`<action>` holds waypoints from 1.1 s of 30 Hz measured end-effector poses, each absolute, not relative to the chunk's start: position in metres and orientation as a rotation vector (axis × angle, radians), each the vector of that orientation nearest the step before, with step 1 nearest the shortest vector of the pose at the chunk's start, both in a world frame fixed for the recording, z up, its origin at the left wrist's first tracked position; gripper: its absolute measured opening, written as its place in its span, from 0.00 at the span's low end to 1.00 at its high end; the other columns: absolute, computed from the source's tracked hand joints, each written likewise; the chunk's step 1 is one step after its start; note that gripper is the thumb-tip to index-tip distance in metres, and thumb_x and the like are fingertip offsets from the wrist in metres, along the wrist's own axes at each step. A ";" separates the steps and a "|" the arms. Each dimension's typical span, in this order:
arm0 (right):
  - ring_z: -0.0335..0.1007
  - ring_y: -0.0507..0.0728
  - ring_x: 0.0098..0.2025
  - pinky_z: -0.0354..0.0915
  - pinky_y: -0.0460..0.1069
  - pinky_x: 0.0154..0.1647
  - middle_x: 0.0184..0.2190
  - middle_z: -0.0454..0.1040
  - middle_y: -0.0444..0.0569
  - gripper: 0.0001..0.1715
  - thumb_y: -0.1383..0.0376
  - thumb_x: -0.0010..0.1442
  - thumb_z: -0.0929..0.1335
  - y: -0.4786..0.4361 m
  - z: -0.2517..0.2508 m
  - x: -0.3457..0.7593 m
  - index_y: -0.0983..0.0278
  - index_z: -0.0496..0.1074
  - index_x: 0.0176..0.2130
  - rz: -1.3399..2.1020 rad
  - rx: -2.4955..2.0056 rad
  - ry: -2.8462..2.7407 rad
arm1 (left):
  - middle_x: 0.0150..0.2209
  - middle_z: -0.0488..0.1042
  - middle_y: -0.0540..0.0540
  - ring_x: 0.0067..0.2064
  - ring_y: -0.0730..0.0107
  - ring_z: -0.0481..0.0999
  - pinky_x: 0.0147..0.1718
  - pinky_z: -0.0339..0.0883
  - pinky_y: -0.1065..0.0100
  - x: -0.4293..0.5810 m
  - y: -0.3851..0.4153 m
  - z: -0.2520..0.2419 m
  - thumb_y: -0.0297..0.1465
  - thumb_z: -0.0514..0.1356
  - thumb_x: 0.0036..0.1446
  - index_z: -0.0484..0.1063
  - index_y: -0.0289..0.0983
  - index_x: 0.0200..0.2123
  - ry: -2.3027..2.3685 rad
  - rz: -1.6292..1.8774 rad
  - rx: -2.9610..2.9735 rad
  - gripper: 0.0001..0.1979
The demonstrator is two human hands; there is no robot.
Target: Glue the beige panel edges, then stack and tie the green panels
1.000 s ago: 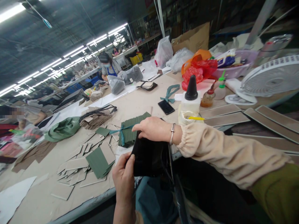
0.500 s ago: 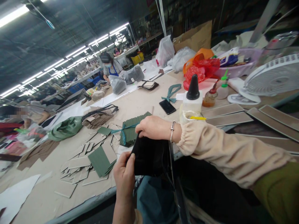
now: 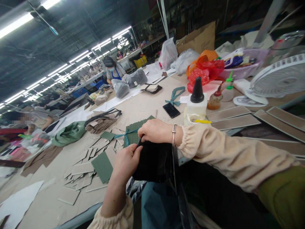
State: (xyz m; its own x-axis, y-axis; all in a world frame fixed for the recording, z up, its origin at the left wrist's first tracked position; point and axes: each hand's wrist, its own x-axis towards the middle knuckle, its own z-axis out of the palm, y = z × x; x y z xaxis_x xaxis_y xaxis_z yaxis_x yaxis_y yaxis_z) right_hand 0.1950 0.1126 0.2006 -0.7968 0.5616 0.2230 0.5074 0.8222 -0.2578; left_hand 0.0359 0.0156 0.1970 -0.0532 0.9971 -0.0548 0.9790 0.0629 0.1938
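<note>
A black fabric piece, bag-like in shape, hangs over my lap at the table's front edge. My left hand pinches its upper left edge between thumb and fingers. Close beside it, my right hand grips the top edge, the fingers curled over it. Just behind my hands lies a stack of green strips tied with a teal ribbon. Left of my left hand, green rectangular pieces rest on a loose pile of beige pieces.
A black phone, a white bottle with a black cone cap and a white fan stand or lie to the right. Long beige strips lie near my right sleeve. A co-worker sits across the table, another person at far left.
My left hand has moved up along the black piece's edge, closer to my right hand. My right hand stays on the top edge. The view has shifted slightly.
</note>
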 end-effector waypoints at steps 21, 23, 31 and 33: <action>0.74 0.58 0.37 0.60 0.48 0.31 0.35 0.78 0.54 0.13 0.66 0.63 0.63 0.115 0.205 0.209 0.62 0.73 0.45 -0.029 -0.814 -2.734 | 0.18 0.58 0.53 0.24 0.72 0.61 0.26 0.47 0.70 0.029 0.017 0.189 0.42 0.49 0.59 0.60 0.38 0.19 2.109 0.267 1.955 0.20; 0.74 0.58 0.36 0.60 0.48 0.31 0.35 0.77 0.55 0.13 0.68 0.63 0.62 0.115 0.206 0.208 0.63 0.74 0.44 -0.055 -0.812 -2.753 | 0.18 0.58 0.53 0.24 0.71 0.61 0.26 0.47 0.70 0.028 0.017 0.188 0.42 0.49 0.59 0.60 0.38 0.19 2.105 0.273 1.945 0.20; 0.74 0.59 0.37 0.62 0.48 0.30 0.34 0.78 0.53 0.13 0.69 0.62 0.63 0.116 0.206 0.208 0.63 0.76 0.40 -0.054 -0.807 -2.750 | 0.18 0.58 0.53 0.24 0.72 0.60 0.26 0.47 0.70 0.030 0.017 0.191 0.43 0.49 0.59 0.59 0.38 0.19 2.075 0.267 1.944 0.20; 0.75 0.59 0.37 0.62 0.48 0.31 0.34 0.78 0.54 0.13 0.69 0.62 0.62 0.116 0.205 0.208 0.63 0.76 0.40 -0.044 -0.806 -2.751 | 0.18 0.58 0.53 0.24 0.72 0.60 0.26 0.47 0.70 0.031 0.017 0.191 0.43 0.49 0.58 0.58 0.38 0.19 2.069 0.270 1.940 0.20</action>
State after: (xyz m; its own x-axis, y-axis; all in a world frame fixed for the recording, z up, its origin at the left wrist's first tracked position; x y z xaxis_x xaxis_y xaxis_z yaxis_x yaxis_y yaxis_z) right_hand 0.2081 0.1162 0.2052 -0.8074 0.5254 0.2685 0.5338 0.8443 -0.0473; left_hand 0.0305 0.0170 0.1914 -0.0502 0.9953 -0.0830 0.9407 0.0750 0.3309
